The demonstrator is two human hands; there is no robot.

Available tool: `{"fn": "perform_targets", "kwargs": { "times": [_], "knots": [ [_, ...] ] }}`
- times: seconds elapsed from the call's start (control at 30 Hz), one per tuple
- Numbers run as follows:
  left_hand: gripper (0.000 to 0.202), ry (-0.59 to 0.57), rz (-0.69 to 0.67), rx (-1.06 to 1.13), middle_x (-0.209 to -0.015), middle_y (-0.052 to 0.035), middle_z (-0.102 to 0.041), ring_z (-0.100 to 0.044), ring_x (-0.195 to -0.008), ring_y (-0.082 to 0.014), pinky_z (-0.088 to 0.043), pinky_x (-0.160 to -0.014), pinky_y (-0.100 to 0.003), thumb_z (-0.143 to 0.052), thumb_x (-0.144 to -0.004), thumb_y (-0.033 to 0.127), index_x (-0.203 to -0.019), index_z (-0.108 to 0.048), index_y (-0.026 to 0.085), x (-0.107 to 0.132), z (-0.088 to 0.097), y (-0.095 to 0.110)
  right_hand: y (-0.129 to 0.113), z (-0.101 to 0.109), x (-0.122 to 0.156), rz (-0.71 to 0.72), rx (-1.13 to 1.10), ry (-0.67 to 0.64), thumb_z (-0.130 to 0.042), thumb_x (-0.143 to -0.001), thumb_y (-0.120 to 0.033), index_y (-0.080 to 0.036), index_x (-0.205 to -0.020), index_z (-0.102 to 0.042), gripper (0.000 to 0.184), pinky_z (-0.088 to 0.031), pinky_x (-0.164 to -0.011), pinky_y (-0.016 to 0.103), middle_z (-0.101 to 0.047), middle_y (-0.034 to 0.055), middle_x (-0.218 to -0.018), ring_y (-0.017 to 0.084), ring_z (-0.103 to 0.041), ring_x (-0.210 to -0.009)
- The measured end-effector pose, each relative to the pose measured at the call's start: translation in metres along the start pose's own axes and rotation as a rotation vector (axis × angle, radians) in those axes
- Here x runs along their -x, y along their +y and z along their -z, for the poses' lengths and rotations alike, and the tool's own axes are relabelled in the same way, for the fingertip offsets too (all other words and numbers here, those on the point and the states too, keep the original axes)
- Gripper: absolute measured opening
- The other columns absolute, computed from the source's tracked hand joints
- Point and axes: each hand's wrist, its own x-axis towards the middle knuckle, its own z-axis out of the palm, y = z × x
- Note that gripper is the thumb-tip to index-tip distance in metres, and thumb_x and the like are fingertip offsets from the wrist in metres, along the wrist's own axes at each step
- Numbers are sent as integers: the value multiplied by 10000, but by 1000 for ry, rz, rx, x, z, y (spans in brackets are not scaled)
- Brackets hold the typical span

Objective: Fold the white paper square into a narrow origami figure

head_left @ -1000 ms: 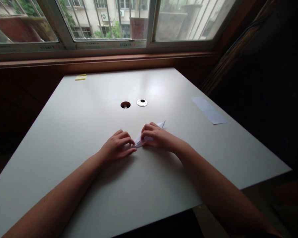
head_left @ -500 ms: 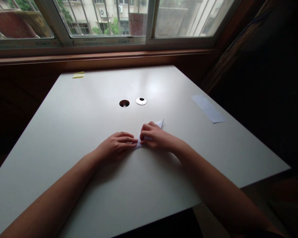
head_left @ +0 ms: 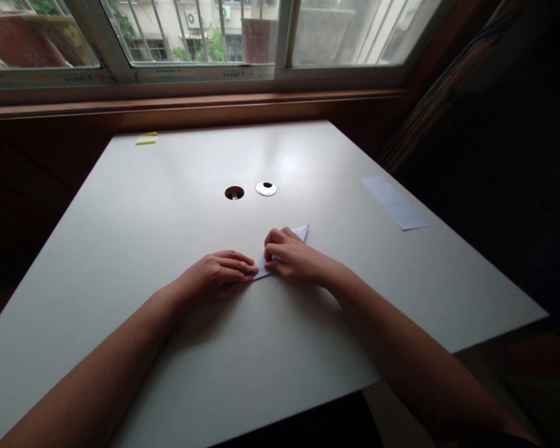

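A folded white paper [head_left: 302, 232], pointed at its far right end, lies on the white table in front of me. My right hand [head_left: 289, 255] is closed over its middle, fingers curled and pressing on it, so much of the paper is hidden. At the near left corner of the paper, my left hand [head_left: 226, 269] pinches the tip, with the fingers close together and the thumb mostly out of sight. Only a small gap separates the fingertips of the two hands.
On the white table [head_left: 135, 205] are a round cable hole [head_left: 234, 193] and its loose cover ring [head_left: 266, 188]. A yellow sticky note [head_left: 147, 139] lies at the far left corner, and a white paper strip [head_left: 394, 203] near the right edge. A window [head_left: 205, 37] stands behind.
The view has shifted very slightly. Both hands stay on the folded paper in nearly the same place, the left fingers having moved only a touch.
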Motion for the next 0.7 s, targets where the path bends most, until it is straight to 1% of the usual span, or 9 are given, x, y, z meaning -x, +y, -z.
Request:
{"fn": "perform_targets", "kwargs": {
  "times": [0.33, 0.5, 0.7],
  "knots": [
    [227, -26, -9, 47, -1092, -85, -747, -667, -1125, -199, -565, -968, -332, -605, -877, 110, -1051, -719, 201, 1, 3, 3, 2, 0, 0, -5, -10, -5, -651, -869, -226, -186, -858, -662, 42, -409, -952, 426, -574, 83, -1109, 242, -454, -1032],
    [209, -36, 7, 49, -1090, -94, -745, -673, -1114, -208, -560, -966, -343, -599, -877, 125, -1038, -714, 195, 1, 4, 3, 2, 1, 1, 7, -10, -1, -652, -865, -218, -185, -845, -660, 39, -410, -942, 419, -578, 84, -1100, 239, -456, -1020],
    [257, -62, 43, 60, -1131, -106, -717, -659, -1121, -202, -543, -961, -330, -539, -889, 112, -1092, -677, 187, 2, 5, 3, 1, 1, 0, 9, -13, 3, -652, -864, -222, -186, -844, -662, 43, -407, -942, 424, -579, 88, -1091, 238, -462, -1016]
  ]
}}
